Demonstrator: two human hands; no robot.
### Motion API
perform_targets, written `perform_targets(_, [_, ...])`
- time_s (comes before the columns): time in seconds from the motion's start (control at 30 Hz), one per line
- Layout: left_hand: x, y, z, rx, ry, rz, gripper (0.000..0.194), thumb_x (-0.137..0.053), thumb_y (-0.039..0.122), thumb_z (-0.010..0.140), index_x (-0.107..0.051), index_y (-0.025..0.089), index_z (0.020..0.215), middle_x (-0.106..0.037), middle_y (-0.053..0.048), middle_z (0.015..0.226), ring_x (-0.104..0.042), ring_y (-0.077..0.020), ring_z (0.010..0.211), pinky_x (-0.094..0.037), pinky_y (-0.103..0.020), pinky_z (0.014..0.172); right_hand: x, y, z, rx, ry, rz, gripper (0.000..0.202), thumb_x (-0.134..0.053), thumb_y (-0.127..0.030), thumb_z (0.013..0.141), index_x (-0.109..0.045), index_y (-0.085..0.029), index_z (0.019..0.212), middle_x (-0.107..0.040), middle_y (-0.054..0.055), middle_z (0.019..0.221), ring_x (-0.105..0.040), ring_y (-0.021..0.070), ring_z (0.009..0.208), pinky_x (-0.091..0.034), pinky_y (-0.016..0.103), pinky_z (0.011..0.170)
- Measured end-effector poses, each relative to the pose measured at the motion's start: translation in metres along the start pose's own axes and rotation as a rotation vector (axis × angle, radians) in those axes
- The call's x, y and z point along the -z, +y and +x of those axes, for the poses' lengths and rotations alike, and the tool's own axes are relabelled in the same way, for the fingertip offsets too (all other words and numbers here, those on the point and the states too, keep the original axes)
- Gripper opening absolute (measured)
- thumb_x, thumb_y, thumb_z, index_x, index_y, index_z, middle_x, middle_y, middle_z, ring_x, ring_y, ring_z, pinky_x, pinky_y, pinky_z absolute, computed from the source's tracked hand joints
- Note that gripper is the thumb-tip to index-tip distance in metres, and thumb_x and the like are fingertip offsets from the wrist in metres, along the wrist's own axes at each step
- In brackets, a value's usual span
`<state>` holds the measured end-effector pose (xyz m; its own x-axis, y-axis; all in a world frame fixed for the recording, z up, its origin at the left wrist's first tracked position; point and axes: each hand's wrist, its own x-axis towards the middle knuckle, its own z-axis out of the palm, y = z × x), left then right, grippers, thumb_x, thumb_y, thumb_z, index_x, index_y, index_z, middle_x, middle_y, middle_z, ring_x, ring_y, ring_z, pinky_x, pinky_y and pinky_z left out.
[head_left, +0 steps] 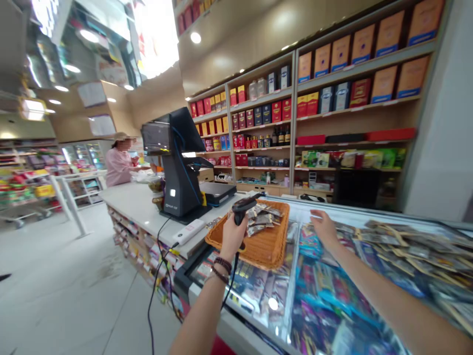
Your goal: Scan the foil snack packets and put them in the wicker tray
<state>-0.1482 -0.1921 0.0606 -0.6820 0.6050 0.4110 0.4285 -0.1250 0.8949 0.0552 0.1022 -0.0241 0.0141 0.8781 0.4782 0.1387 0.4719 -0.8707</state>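
Observation:
My left hand point(234, 232) is wrapped around the handle of a black barcode scanner point(241, 209), its cord hanging down past my wrist. The scanner is above an orange-brown wicker basket point(271, 246), where several small silvery packets point(263, 218) lie toward the back. To the right, my right hand point(324, 228) is over the glass-topped case with its fingers partly stretched out and no object visible in them. Blue packets point(311, 241) lie near that hand, and a pile of dark and tan packets point(402, 246) spreads farther right.
A black checkout terminal point(181, 167) stands on the pale counter point(129, 201), with a white power strip point(189, 231) and loose black cables beside it. Behind are shelves point(293, 123) of boxed goods. A person in pink point(120, 165) stands at the counter's far end.

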Motion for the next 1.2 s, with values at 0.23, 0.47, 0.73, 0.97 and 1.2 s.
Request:
perform_targets(0.23, [-0.081,0.037,-0.03,-0.049,-0.196,-0.144,0.033,-0.069,0.047,0.089,-0.053,0.023,0.074,-0.055,0.005,0.053,-0.055,-0.0124,0.044,-0.04,-0.023,0.049,0.123,0.017,0.001,0.013,0.139,-0.141,0.028,-0.065,-0.039,0.079,-0.074,-0.022,0.099,-0.081,0.01,0.102,-0.074,0.0266,0.087,-0.057,0.041,0.087])
perform_targets(0.47, [-0.157,0.037,-0.07,0.032,-0.342,-0.144,0.026,-0.069,0.035,0.091,-0.053,0.022,0.075,-0.056,0.005,0.054,-0.056,-0.012,0.044,-0.042,-0.023,0.051,0.15,0.024,-0.039,-0.129,-0.072,-0.421,0.033,-0.061,-0.045,0.094,-0.082,-0.02,0.094,-0.083,0.014,0.102,-0.077,0.0308,0.102,-0.056,0.039,0.092])
perform_targets(0.73, [-0.192,-0.007,-0.087,0.129,-0.38,-0.079,0.027,-0.068,0.036,0.092,-0.053,0.023,0.073,-0.055,0.004,0.052,-0.055,-0.0121,0.043,-0.042,-0.023,0.052,0.125,0.008,-0.063,-0.171,-0.136,-0.857,0.055,-0.062,-0.068,0.097,-0.089,-0.02,0.094,-0.079,0.022,0.115,-0.07,0.0409,0.119,-0.05,0.049,0.105])
perform_targets(0.97, [-0.197,-0.015,-0.09,0.095,-0.396,-0.06,0.031,-0.068,0.044,0.091,-0.054,0.023,0.074,-0.057,0.003,0.053,-0.058,-0.0145,0.047,-0.042,-0.024,0.053,0.125,0.013,-0.063,-0.151,-0.154,-0.768,0.029,-0.083,-0.054,0.083,-0.085,-0.025,0.085,-0.081,0.01,0.118,-0.069,0.0384,0.121,-0.051,0.046,0.104])
perform_targets(1.2, [-0.195,-0.011,-0.095,0.092,-0.392,-0.061,0.03,-0.064,0.046,0.093,-0.055,0.023,0.076,-0.056,0.004,0.053,-0.058,-0.0154,0.048,-0.043,-0.025,0.056,0.133,0.027,-0.064,-0.148,-0.049,-0.443,0.028,-0.068,-0.047,0.093,-0.083,-0.023,0.091,-0.085,0.009,0.098,-0.079,0.0292,0.098,-0.059,0.037,0.088])
